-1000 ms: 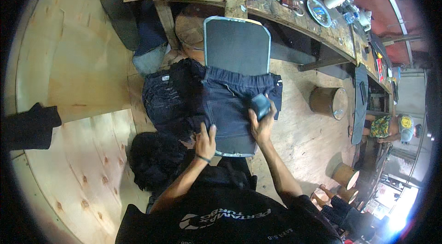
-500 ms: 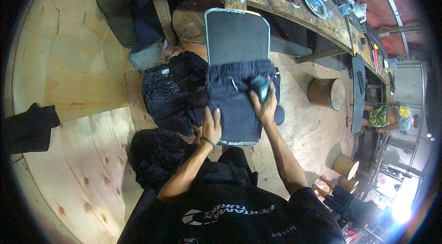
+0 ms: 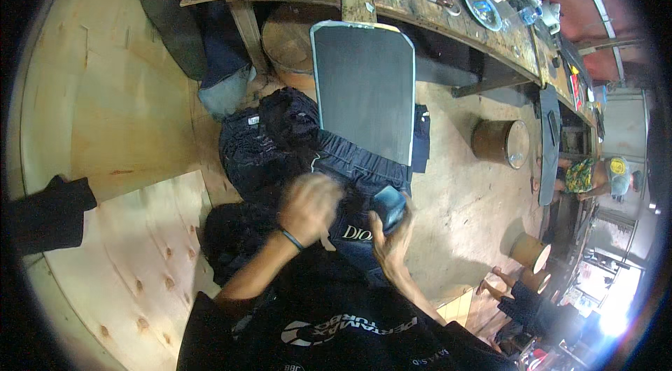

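Note:
A dark garment with a gathered elastic waistband point(image 3: 367, 161) lies around the lower part of a flat dark board point(image 3: 364, 84) with a pale rim. Its lower cloth is bunched towards me and bears pale lettering. My right hand point(image 3: 393, 241) grips a small blue, block-like thing point(image 3: 388, 207) over the garment's right side, just below the waistband. What kind of thing it is cannot be made out. My left hand point(image 3: 310, 208) is smeared by motion above the garment's left side, so its fingers do not show clearly.
Piles of dark clothing point(image 3: 259, 140) lie left of the board. A worn wooden workbench point(image 3: 406, 14) with tools and a blue dish point(image 3: 481, 8) runs across the far side. A round wooden stool point(image 3: 500, 142) stands right. Another person point(image 3: 595, 176) is at the far right.
The garment has slid down the board towards me, baring more of the board. My right hand came nearer with the blue block-like thing; my left hand moved and is now blurred.

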{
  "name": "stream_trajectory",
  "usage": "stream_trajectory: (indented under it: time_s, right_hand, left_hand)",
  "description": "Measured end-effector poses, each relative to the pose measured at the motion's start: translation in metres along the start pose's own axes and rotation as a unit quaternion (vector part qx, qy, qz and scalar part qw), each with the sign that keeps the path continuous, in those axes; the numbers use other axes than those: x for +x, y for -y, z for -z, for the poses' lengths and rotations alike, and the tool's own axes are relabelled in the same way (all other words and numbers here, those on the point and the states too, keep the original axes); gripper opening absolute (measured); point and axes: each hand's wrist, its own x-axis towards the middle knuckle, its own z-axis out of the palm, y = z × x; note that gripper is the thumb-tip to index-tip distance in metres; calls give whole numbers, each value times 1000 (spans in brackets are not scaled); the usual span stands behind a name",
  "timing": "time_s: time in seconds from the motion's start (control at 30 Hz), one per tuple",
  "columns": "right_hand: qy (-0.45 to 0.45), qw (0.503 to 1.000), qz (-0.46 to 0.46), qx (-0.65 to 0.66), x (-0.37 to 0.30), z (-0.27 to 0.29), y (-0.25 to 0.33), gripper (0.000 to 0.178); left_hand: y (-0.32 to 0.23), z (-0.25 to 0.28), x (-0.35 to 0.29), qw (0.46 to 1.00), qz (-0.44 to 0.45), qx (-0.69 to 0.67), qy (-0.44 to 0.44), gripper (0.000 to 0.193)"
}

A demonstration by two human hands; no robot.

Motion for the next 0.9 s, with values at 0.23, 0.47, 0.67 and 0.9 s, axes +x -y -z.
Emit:
stream_trajectory:
  time_s: [0.23, 0.47, 0.67, 0.9]
  right_hand:
    - [-97, 976, 145, -131, 134, -33, -89, 82]
    - [-205, 973, 92, -51, 235, 0, 19, 63]
    - [155, 973, 142, -96, 122, -36, 23, 68]
    - [235, 955, 133, -124, 111, -47, 32, 67]
  left_hand:
    - [32, -60, 135, 981, 22, 85, 174, 98]
    - [101, -89, 278, 976, -72, 137, 154, 113]
    - [105, -91, 301, 974, -107, 124, 156, 127]
    - [106, -100, 296, 974, -69, 134, 171, 126]
